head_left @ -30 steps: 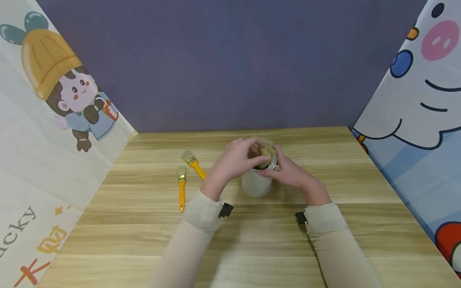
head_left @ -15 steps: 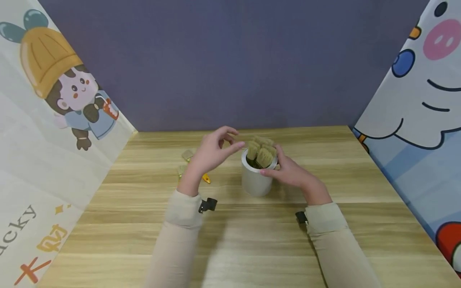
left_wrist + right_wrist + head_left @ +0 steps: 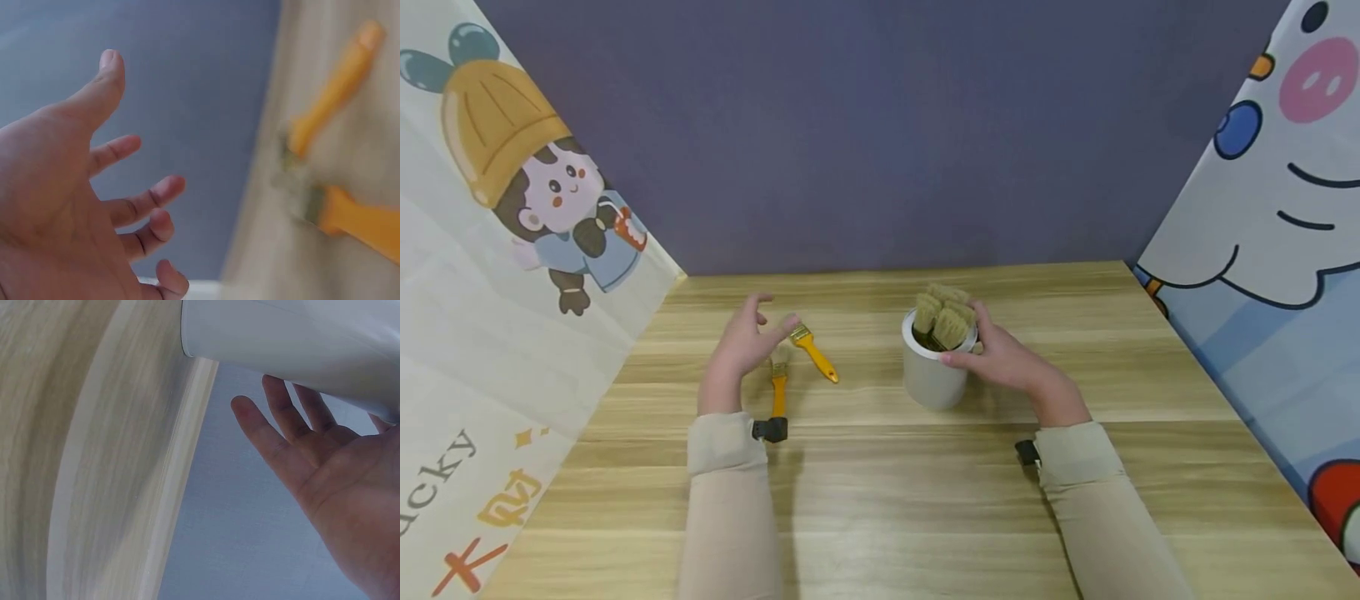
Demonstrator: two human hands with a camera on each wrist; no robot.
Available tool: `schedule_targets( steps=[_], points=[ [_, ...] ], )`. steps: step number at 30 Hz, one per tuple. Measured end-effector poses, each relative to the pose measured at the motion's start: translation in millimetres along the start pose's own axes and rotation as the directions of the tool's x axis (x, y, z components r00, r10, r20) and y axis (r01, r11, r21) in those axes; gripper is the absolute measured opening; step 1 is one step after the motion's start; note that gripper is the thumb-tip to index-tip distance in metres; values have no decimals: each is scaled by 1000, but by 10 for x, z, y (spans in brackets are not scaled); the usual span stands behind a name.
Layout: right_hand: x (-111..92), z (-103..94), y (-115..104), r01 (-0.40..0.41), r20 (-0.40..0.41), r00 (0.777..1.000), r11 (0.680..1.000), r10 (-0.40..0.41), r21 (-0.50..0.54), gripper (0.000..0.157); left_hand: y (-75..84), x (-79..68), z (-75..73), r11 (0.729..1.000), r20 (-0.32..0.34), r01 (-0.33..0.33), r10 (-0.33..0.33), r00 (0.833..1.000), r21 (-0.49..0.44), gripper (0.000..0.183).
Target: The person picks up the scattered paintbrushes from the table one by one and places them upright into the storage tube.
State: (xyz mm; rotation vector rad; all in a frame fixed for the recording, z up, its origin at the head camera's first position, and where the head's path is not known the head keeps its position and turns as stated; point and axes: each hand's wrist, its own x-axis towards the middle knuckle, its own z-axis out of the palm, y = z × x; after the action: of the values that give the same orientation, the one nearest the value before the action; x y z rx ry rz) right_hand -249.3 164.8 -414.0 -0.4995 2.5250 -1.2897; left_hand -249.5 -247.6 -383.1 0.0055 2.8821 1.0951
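A whitish cylindrical cup stands upright on the table, and several paintbrushes poke out of it bristles up. My right hand holds the cup at its right side, thumb at the front of the rim. In the right wrist view, the fingers of that hand lie along the cup wall. My left hand hovers at the left, fingers spread and holding nothing. Near it lie two yellow-handled paintbrushes: a slanted one, its bristles partly behind the thumb, and a straighter one, partly covered by hand and wrist camera.
The wood-grain table ends at a dark blue-grey panel at the back. Cartoon-printed sheets border it, one at the left and one at the right.
My left hand has come away from the brushes in the cup and moved left to the two on the table, opening its fingers. The right hand and cup have stayed in place.
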Motion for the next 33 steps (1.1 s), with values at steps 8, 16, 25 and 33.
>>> schedule_targets(
  steps=[8,16,25,33],
  points=[
    [-3,-5,11,-8,1,1000,1000,8,-3,111,-419,-67,169,995,143,98,-102,984,33,82],
    [-7,-1,10,0,7,1000,1000,0,1,109,-506,-100,248,987,216,155,-146,965,-29,69],
    [5,-14,-5,-15,13,1000,1000,15,5,111,-541,-48,246,987,235,128,-147,961,96,60],
    [8,-7,-19,-4,13,1000,1000,4,-1,111,-603,-35,238,993,235,81,-100,967,91,53]
  ],
)
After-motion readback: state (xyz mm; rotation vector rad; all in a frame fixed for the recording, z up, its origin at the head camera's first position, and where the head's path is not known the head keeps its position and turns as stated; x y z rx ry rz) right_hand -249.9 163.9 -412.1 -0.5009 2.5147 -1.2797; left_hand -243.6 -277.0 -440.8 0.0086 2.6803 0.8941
